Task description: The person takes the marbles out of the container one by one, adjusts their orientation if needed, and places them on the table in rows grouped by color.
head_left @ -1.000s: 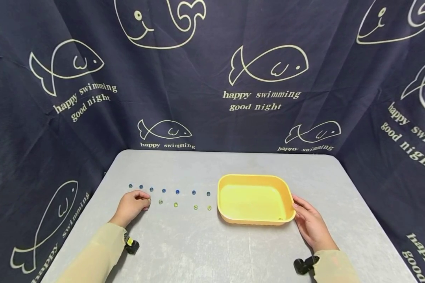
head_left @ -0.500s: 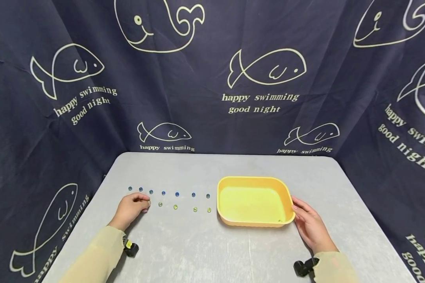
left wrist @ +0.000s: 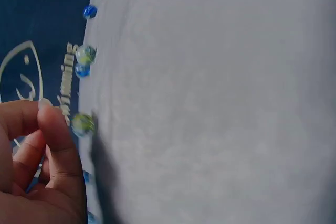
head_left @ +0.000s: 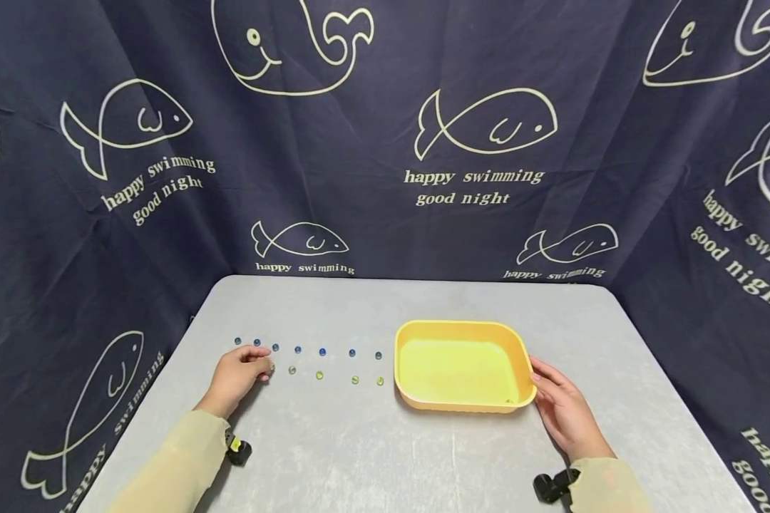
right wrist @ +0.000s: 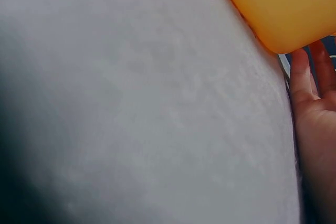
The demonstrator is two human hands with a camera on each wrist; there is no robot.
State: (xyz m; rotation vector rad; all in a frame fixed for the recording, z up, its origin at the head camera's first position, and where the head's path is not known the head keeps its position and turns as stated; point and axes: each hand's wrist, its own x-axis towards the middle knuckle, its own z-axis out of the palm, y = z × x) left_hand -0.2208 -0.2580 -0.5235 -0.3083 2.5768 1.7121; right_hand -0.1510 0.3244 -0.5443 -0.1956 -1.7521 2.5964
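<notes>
My left hand [head_left: 236, 376] hovers low at the near end of a row of yellow-green marbles. Its thumb and index finger lie close to one marble [left wrist: 83, 124], which shows beside the thumb with no finger plainly around it. Farther along that row stand several more yellow-green marbles [head_left: 319, 375]. Behind them runs a row of blue marbles [head_left: 323, 351]. My right hand [head_left: 566, 410] rests its fairly straight fingers [right wrist: 301, 69] against the outer right side of a yellow plastic bin [head_left: 462, 328]. A yellow-green marble [head_left: 509, 401] sits in the bin's near right corner.
Everything stands on a grey-white table [head_left: 385, 456]. A dark blue curtain [head_left: 372, 185] with fish drawings and lettering hangs around its back and sides. The bin's left wall is close to the right ends of both marble rows.
My left index finger has lifted slightly away from the thumb, and the marble at the fingertips shows more plainly. The right hand and the bin stay put; the head view shifted slightly.
</notes>
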